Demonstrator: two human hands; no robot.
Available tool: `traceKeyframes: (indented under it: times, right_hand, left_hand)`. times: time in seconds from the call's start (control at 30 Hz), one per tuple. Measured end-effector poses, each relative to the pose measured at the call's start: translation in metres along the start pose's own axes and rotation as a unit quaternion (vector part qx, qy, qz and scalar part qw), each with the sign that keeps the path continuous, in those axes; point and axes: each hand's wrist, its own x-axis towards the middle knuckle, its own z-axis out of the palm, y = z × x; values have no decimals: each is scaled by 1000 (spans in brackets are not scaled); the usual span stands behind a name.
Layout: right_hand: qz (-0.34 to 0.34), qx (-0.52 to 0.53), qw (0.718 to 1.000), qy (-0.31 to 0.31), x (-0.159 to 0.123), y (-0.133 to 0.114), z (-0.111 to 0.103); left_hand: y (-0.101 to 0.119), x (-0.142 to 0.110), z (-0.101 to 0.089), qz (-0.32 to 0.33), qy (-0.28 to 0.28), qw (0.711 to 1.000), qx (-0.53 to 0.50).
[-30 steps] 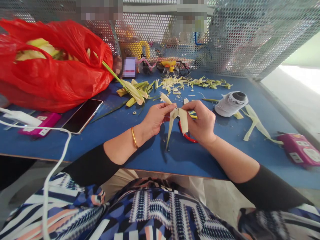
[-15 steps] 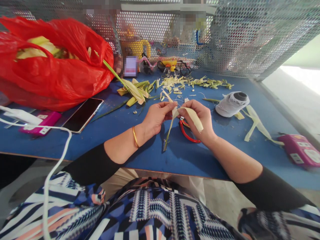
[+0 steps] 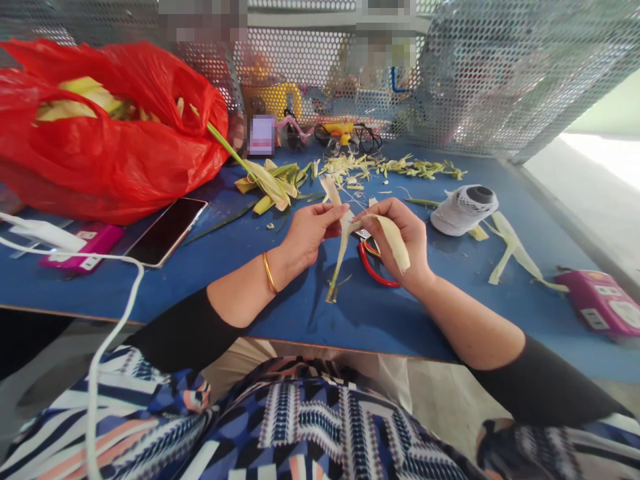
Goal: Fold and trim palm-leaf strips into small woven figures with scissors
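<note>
My left hand (image 3: 316,230) pinches a pale husk piece (image 3: 343,247) between thumb and fingers; its thin greenish stem end hangs down above the table. My right hand (image 3: 403,233), also closed, grips a wider pale husk strip (image 3: 395,241) that curls down across the fingers. The two hands are close together, and the husk pieces come near each other between the fingertips; whether they are joined is hard to see. Fine white thread (image 3: 356,197) lies just beyond the fingertips. Partly behind my right hand are red-handled pliers or cutters (image 3: 373,267), their jaws mostly covered.
A red plastic bag (image 3: 165,160) of husks stands left, near a phone (image 3: 167,233) and a white cable (image 3: 115,327). Trimmed husk pieces (image 3: 350,167) lie at the back before a perforated metal panel (image 3: 310,53). To the right are a white thread spool (image 3: 463,212) and a magenta box (image 3: 600,300).
The husk piece in my left hand has turned, so more of its upper end and its small stem ends show. My right hand has shifted slightly, still gripping its strip.
</note>
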Motion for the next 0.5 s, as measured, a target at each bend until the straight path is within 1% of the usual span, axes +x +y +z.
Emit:
traceKeyframes:
  times: [0.13, 0.23, 0.33, 0.4, 0.5]
  right_hand:
    - [-4, -9, 1000, 3, 0, 0, 1]
    - [-5, -15, 1000, 25, 0, 2, 1]
    - [9, -30, 998, 53, 2, 6, 1]
    - [12, -38, 997, 62, 3, 8, 1]
    - [-1, -54, 996, 69, 4, 9, 1]
  left_hand:
    - [-1, 1, -2, -12, 6, 1000, -5]
    - [1, -2, -1, -45, -31, 998, -8]
    - [4, -8, 2, -82, -73, 994, 4]
    - [5, -12, 3, -85, -80, 993, 22]
    - [5, -15, 5, -65, -69, 994, 59]
